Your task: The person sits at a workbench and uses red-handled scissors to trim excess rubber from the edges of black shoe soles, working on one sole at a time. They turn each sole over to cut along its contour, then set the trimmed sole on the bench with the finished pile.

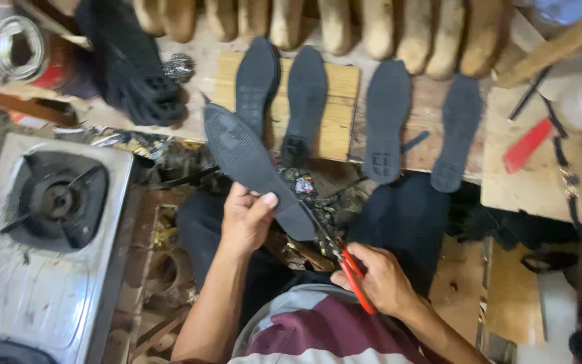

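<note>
Workbench of pale, worn planks ran across the top of the view, crowded and dusty. Four dark rubber soles lay flat on it, side by side, toes pointing away, two of them resting on a yellowish slatted board. Behind them stood a row of tan wooden shoe forms. A pile of black straps lay at the bench's left end, near a red tin. A red flat tool rested on a separate board to the right. Below left sat a steel gas stove, burner grate dark, with scraps and litter between it and the bench. Left hand was closed around the heel end of a fifth black sole, thumb on top, the sole angled up and leftward over the lap. Right hand was wrapped around red-handled scissors, blades pointing at the sole's heel edge; whether they touched it could not be told.
</note>
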### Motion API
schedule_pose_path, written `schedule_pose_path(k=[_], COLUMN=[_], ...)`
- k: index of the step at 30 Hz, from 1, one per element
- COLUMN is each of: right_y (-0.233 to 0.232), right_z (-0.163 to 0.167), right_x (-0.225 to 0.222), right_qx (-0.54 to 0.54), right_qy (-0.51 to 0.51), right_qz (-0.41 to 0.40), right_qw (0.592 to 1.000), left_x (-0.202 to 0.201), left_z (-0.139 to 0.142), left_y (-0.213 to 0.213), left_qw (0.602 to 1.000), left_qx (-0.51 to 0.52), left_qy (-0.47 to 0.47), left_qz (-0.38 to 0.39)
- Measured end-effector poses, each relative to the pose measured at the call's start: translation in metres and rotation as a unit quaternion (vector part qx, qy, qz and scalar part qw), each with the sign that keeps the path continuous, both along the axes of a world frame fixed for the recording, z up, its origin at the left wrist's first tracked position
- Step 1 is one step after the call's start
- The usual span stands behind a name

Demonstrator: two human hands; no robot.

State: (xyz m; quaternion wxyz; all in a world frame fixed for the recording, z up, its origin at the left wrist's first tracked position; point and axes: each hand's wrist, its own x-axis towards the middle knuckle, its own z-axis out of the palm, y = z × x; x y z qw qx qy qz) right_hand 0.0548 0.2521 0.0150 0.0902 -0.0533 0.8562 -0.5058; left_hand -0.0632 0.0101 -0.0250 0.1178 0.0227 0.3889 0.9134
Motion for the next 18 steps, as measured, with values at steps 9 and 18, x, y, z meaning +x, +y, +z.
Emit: schedule_pose_path(k=[9,18], right_y=[-0.008,-0.019], right_z=[0.005,-0.018], right_x=[-0.011,-0.009], right_qx=[0.019,-0.056], right_qy=[-0.052,-0.147], right_qz=[-0.022,-0.061], right_qw=[0.998,0.986], left_x=[0.000,0.003], left_z=[-0.013,-0.011], left_y=[-0.004,0.000], left_qw=[0.997,0.996], left_qx=[-0.057,0.037], left_qy=[0.014,-0.046], left_qz=[-0.043,-0.063])
